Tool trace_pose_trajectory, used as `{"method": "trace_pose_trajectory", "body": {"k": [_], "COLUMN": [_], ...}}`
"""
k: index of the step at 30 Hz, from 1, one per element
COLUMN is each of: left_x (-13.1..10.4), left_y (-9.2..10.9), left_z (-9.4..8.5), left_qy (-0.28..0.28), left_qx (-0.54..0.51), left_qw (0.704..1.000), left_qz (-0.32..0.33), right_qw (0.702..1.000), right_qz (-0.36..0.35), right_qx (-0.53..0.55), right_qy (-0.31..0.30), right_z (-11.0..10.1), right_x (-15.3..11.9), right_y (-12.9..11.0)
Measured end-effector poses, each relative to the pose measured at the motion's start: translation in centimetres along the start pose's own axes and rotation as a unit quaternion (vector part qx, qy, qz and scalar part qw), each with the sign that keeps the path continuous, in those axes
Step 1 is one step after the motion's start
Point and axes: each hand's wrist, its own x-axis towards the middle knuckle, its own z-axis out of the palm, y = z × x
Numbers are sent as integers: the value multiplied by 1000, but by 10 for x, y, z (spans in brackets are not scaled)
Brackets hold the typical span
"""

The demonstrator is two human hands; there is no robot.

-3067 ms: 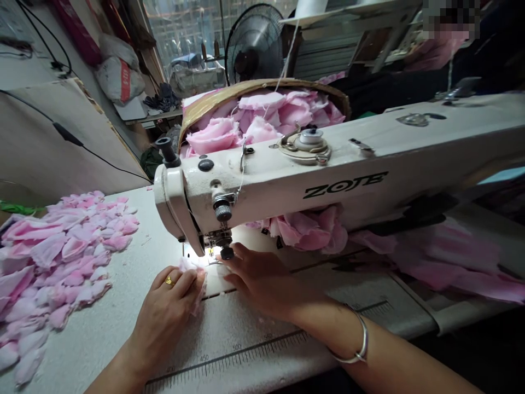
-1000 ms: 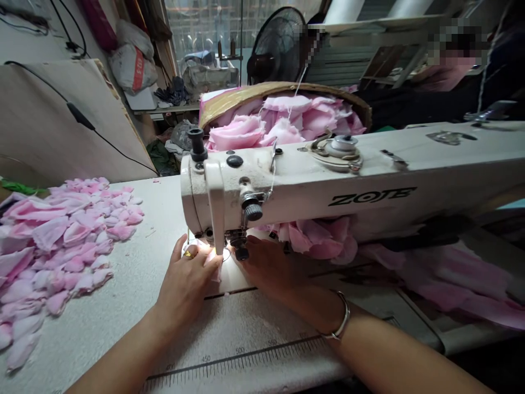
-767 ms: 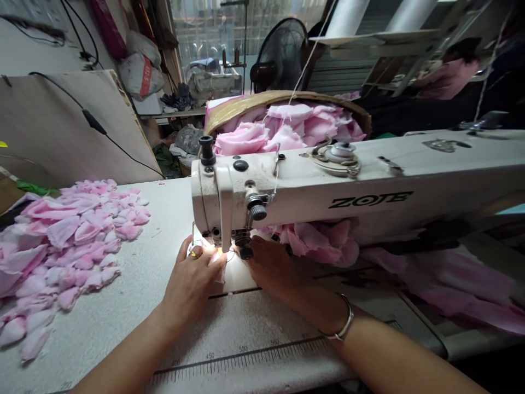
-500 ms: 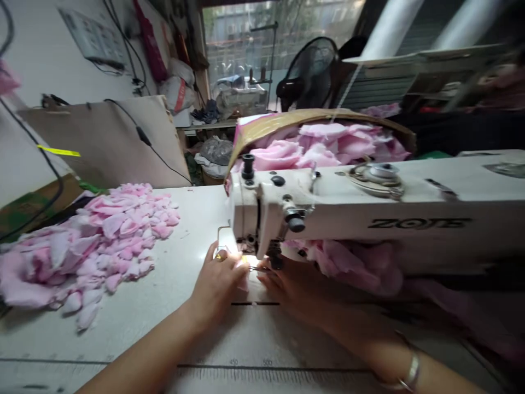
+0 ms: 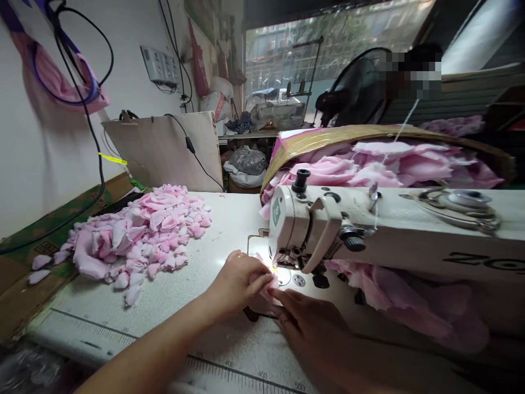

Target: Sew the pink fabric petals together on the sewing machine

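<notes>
A small pink fabric piece lies under the lit needle area of a white sewing machine. My left hand is closed on its left side, fingers pressed together close to the presser foot. From the right, my right hand pinches the near edge of the same piece, its fingertips almost meeting the left thumb. The hands partly cover the fabric. Left of them, a heap of small pink and white fabric pieces rests on the machine table.
Behind the machine stands a large open bag filled with pink fabric. More pink fabric hangs under the machine arm. A cardboard box borders the table's left side, and a black cable dangles there. A fan stands farther back.
The view has swung left, so the machine appears farther right. My right hand has drawn back from beside the presser foot to the fabric's near edge; my left hand stays at the fabric.
</notes>
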Motion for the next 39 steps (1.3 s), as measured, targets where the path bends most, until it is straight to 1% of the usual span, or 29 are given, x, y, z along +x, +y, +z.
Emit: {"method": "trace_pose_trajectory", "body": {"k": [1, 3, 6, 8, 10, 12, 14, 16, 18, 19, 20, 22, 23, 25, 27, 29, 31, 33, 35, 36, 38, 39], "left_x": [-4, -15, -35, -45, -52, -55, -53, -51, -48, -48, -47, -46, -46, -45, -43, -42, -41, -43, -45, -46, -49, -50], "left_y": [-6, -27, -65, -87, -104, -114, -121, -123, -118, -112, -103, -80, -66, -38, -12, 7, 17, 22, 22, 22, 21, 22], "left_z": [-9, -30, -65, -81, -88, -88, -85, -84, -85, -85, -85, -83, -81, -72, -61, -50, -39, -31, -26, -24, -22, -22], "left_qy": [9, 28, 56, 51, 23, -8, -28, -30, -20, -14, -4, 13, 27, 10, 0, -23, -52, -76, -84, -83, -77, -73], "left_qx": [1, 21, 85, 127, 149, 152, 146, 132, 110, 100, 80, 15, -80, -250, -346, -404, -438, -458, -459, -453, -425, -408], "left_qw": [1000, 999, 989, 979, 972, 969, 967, 968, 970, 972, 973, 975, 967, 938, 909, 888, 873, 863, 864, 871, 892, 903], "left_qz": [-7, -33, -103, -148, -178, -196, -207, -214, -215, -213, -215, -221, -239, -239, -232, -220, -207, -199, -187, -173, -133, -116], "right_qw": [999, 995, 989, 985, 981, 980, 981, 984, 989, 992, 994, 999, 1000, 994, 974, 951, 932, 909, 874, 854, 820, 810], "right_qz": [-22, -60, -94, -107, -114, -115, -108, -92, -65, -51, -38, -11, 3, 35, 46, 69, 93, 121, 145, 154, 166, 173], "right_qx": [-27, -76, -117, -133, -148, -155, -152, -142, -119, -102, -82, -29, 6, 103, 217, 299, 348, 397, 462, 496, 546, 559], "right_qy": [2, 3, -17, -35, -49, -54, -54, -57, -64, -62, -55, -27, -11, 26, 43, 46, 39, 36, 42, 45, 43, 40], "right_z": [1, 2, -4, -10, -14, -16, -14, -12, -11, -12, -14, -22, -26, -36, -44, -47, -46, -44, -43, -44, -46, -47], "right_x": [-3, -7, -6, -2, 2, 3, 2, 0, -1, -1, 0, 3, 6, 12, 18, 22, 24, 24, 22, 21, 20, 20], "right_y": [-2, -5, -8, -11, -13, -15, -15, -14, -13, -12, -13, -16, -20, -29, -40, -49, -53, -54, -52, -51, -49, -49]}}
